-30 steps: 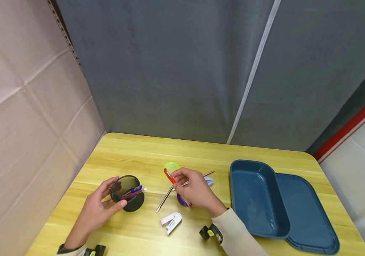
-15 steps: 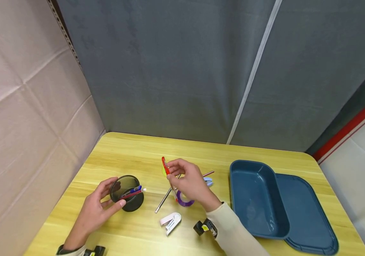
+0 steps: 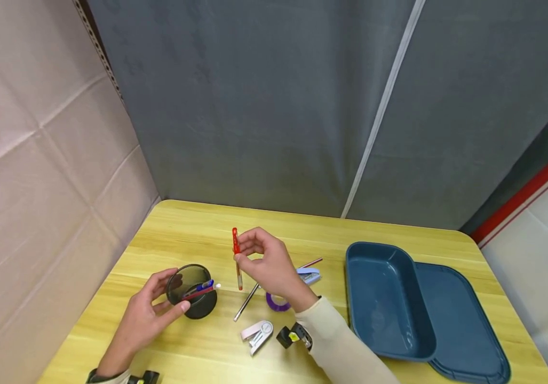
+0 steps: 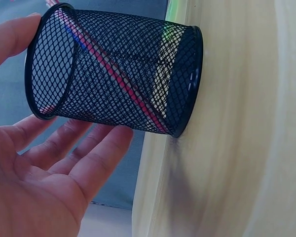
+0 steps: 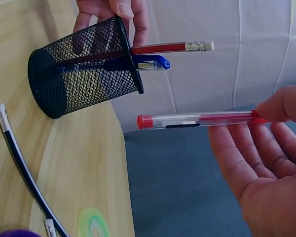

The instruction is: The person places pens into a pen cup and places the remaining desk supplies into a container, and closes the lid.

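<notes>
My left hand (image 3: pixel 141 314) holds a black mesh pen cup (image 4: pixel 123 74) near its rim, thumb on one side and fingers on the other. The cup stands on the table. Inside it lean a red pencil (image 5: pixel 163 48) with a white eraser and a blue pen (image 5: pixel 155 64). My right hand (image 3: pixel 269 264) pinches a clear-barrelled pen with a red cap (image 3: pixel 236 242) between thumb and fingers. That pen is held above the table, to the right of the cup and apart from it. In the right wrist view its red end points towards the cup.
Right of the cup lie a dark pencil (image 3: pixel 246 303), a purple tape roll (image 3: pixel 278 305), a pink-and-white stapler (image 3: pixel 258 337) and a light blue stapler (image 3: pixel 309 276). A green tape ring (image 5: pixel 92 223) shows in the right wrist view. A blue bin (image 3: pixel 384 309) overlaps its lid (image 3: pixel 468 325) at right.
My right hand has lifted the red pen from among the things on the table and moved it left towards the cup, turning it more upright. My left hand stays on the cup.
</notes>
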A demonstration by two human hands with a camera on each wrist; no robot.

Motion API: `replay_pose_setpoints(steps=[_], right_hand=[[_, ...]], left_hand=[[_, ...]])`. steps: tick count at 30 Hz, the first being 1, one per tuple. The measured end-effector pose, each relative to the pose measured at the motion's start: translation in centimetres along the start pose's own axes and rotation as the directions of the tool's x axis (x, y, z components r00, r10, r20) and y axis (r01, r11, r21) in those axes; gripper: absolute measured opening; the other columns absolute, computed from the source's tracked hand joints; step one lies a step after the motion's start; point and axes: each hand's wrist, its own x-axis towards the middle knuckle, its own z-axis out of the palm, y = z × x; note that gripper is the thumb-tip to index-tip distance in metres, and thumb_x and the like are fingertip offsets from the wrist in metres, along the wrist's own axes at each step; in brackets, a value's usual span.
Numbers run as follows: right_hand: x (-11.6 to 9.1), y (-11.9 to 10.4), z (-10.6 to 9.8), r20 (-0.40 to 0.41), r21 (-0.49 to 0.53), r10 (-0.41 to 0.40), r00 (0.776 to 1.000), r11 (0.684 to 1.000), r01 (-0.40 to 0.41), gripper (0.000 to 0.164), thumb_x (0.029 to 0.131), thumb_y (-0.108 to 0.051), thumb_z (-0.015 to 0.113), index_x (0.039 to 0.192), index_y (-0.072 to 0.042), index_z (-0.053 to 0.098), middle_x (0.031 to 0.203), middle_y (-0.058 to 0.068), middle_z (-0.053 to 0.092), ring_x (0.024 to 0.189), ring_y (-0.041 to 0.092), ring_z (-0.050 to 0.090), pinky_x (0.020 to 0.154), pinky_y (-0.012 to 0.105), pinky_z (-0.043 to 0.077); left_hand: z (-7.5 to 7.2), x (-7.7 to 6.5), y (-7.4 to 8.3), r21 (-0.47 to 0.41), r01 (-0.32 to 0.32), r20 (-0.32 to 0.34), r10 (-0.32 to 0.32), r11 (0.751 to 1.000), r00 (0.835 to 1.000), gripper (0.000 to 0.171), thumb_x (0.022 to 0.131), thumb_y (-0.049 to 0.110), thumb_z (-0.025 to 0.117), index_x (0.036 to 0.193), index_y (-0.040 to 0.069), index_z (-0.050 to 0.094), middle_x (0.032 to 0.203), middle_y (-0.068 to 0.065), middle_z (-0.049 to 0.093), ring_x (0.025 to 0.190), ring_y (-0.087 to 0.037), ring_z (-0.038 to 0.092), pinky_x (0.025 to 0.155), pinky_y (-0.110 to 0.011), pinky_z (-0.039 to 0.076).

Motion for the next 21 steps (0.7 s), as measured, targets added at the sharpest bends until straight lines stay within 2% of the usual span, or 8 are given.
replay_pose_setpoints(steps=[8, 15, 21], right_hand=[[0.7, -0.2, 1.1, -0.052, 0.014, -0.044, 0.998, 0.999, 0.045, 0.025, 0.095, -0.001, 0.075, 0.117, -0.008, 0.066, 0.109, 0.009, 0.073, 0.099, 0.018, 0.072, 0.089, 0.027, 0.062], [1.4, 0.0, 2.6, -0.076, 0.072, -0.105, 0.992, 0.991, 0.111, 0.029, 0.094, 0.002, 0.075, 0.12, -0.004, 0.062, 0.109, 0.014, 0.073, 0.099, 0.022, 0.073, 0.087, 0.03, 0.064], [1.6, 0.3, 3.5, -0.077, 0.107, -0.107, 0.991, 0.988, 0.115, 0.029, 0.093, 0.003, 0.074, 0.119, -0.002, 0.062, 0.108, 0.017, 0.072, 0.097, 0.017, 0.072, 0.09, 0.026, 0.062]], left_hand=[[0.1, 0.0, -0.1, -0.001, 0.001, -0.003, -0.001, 1.0, 1.0, 0.071, 0.091, 0.022, 0.086, 0.152, 0.013, 0.05, 0.141, -0.02, 0.067, 0.126, -0.01, 0.065, 0.085, -0.043, 0.066], [0.1, 0.0, -0.1, -0.003, 0.012, -0.003, -0.012, 1.0, 1.0, 0.072, 0.091, 0.022, 0.086, 0.152, 0.013, 0.05, 0.141, -0.02, 0.067, 0.126, -0.014, 0.065, 0.085, -0.046, 0.066], [0.1, 0.1, 0.0, -0.008, 0.015, 0.0, -0.015, 1.0, 1.0, 0.072, 0.091, 0.023, 0.086, 0.152, 0.013, 0.05, 0.141, -0.02, 0.067, 0.126, -0.01, 0.064, 0.086, -0.044, 0.065]])
